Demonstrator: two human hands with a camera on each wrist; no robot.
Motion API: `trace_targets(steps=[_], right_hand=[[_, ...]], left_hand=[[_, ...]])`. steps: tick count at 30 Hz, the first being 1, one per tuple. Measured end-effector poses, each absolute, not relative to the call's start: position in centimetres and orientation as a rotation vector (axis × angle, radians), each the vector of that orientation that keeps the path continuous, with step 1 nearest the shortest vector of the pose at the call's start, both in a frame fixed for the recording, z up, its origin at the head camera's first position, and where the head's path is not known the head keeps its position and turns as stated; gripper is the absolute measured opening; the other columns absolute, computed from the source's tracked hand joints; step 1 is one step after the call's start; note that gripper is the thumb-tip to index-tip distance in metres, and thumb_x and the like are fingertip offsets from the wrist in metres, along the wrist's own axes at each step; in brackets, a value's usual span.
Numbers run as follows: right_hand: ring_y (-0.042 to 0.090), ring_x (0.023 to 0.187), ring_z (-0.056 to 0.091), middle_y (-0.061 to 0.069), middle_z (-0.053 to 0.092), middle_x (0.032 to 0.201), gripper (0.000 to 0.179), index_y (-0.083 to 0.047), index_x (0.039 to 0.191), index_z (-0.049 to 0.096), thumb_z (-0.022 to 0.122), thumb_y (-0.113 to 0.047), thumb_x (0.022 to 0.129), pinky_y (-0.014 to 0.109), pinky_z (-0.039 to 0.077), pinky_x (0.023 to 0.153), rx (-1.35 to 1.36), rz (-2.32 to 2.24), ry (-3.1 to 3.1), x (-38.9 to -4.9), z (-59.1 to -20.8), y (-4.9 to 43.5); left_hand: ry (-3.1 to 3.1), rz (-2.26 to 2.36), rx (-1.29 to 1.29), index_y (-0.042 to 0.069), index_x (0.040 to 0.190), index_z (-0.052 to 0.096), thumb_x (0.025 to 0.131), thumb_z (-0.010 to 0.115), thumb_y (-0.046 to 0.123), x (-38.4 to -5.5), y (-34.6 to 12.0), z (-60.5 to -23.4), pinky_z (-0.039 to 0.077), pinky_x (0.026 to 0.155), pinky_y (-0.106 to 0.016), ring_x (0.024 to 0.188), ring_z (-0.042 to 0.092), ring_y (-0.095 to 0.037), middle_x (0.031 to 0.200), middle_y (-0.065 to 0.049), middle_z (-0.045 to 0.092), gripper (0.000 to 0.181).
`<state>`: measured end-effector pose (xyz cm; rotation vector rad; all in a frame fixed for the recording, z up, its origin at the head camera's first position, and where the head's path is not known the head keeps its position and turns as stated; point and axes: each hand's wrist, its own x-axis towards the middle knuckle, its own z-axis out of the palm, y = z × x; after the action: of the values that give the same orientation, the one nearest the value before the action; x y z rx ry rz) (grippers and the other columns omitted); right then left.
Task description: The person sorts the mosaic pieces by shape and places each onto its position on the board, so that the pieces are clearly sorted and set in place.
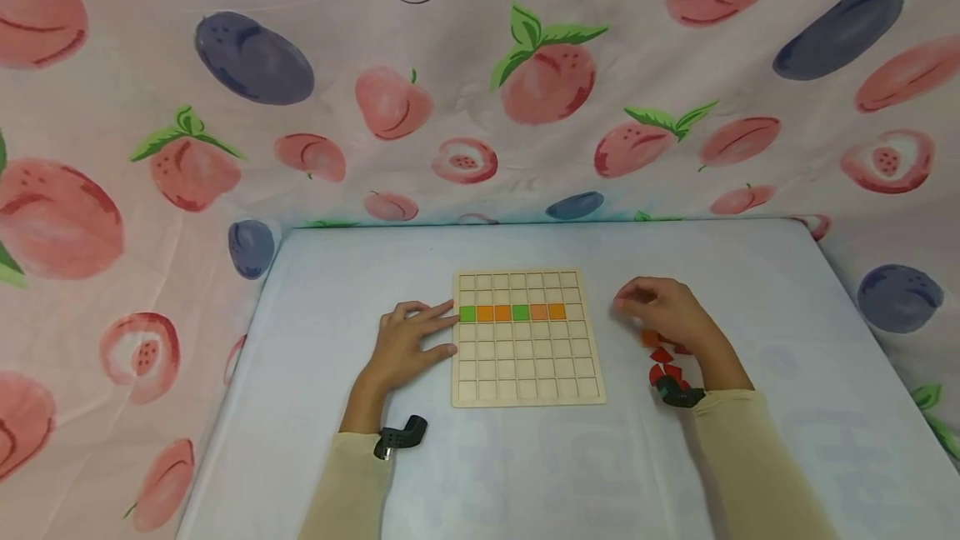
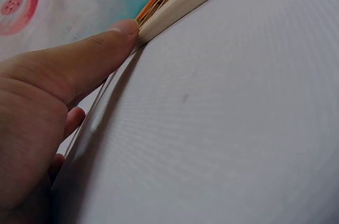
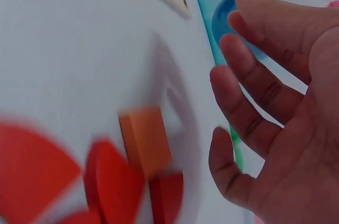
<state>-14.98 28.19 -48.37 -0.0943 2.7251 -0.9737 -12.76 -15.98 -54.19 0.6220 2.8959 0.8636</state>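
Note:
A wooden grid board (image 1: 528,365) lies flat on the white table. Across its third row from the back runs a line of green and orange square tiles (image 1: 521,313); the rightmost cell of that row is bare wood. My left hand (image 1: 408,347) rests at the board's left side, spread fingers and thumb touching its edge. Over the table to the right of the board hovers my right hand (image 1: 667,311), fingers loosely bent and no piece visible between them. Below it sit an orange block (image 3: 145,142) and several red pieces (image 3: 114,181), partly hidden by the hand in the head view.
A cloth with printed peaches and blue ovals (image 1: 255,57) hangs behind and beside the table (image 1: 555,473). Black wrist cameras (image 1: 401,436) are strapped to both forearms.

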Motion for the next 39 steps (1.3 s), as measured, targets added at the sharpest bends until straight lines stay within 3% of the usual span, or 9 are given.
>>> trace_targets(steps=[11, 20, 24, 39], right_hand=[[0.026, 0.098, 0.058, 0.007, 0.070, 0.105, 0.029, -0.017, 0.107, 0.077, 0.077, -0.040, 0.089, 0.031, 0.049, 0.073, -0.020, -0.799, 2.674, -13.8, -48.2, 31.3], [0.028, 0.104, 0.053, 0.010, 0.068, 0.112, 0.040, -0.016, 0.104, 0.077, 0.085, -0.047, 0.081, 0.040, 0.048, 0.084, -0.064, -0.762, 2.653, -13.6, -49.3, 32.5], [0.027, 0.099, 0.053, 0.010, 0.066, 0.110, 0.046, -0.014, 0.106, 0.075, 0.085, -0.049, 0.080, 0.038, 0.048, 0.079, -0.071, -0.778, 2.626, -13.6, -49.4, 32.7], [0.025, 0.097, 0.051, 0.007, 0.065, 0.106, 0.035, -0.014, 0.100, 0.075, 0.090, -0.035, 0.077, 0.035, 0.043, 0.080, -0.119, -0.826, 2.643, -13.5, -49.7, 33.0]], left_hand=[[2.899, 0.862, 0.617, 0.037, 0.139, 0.063, 0.091, 0.073, 0.051, -12.7, -16.0, -54.2, 0.029, 0.106, -0.049, 0.136, 0.041, -0.022, 0.156, 0.019, 0.048, 0.051], [2.909, 0.847, 0.621, 0.037, 0.139, 0.063, 0.091, 0.073, 0.052, -12.7, -16.1, -54.3, 0.029, 0.105, -0.048, 0.137, 0.041, -0.021, 0.156, 0.020, 0.048, 0.051], [2.909, 0.854, 0.628, 0.037, 0.139, 0.063, 0.091, 0.073, 0.051, -12.8, -16.0, -54.3, 0.029, 0.105, -0.049, 0.137, 0.041, -0.022, 0.156, 0.019, 0.048, 0.051], [2.894, 0.864, 0.621, 0.036, 0.139, 0.063, 0.091, 0.073, 0.050, -12.7, -16.0, -54.1, 0.029, 0.106, -0.049, 0.136, 0.041, -0.022, 0.155, 0.018, 0.048, 0.051]])
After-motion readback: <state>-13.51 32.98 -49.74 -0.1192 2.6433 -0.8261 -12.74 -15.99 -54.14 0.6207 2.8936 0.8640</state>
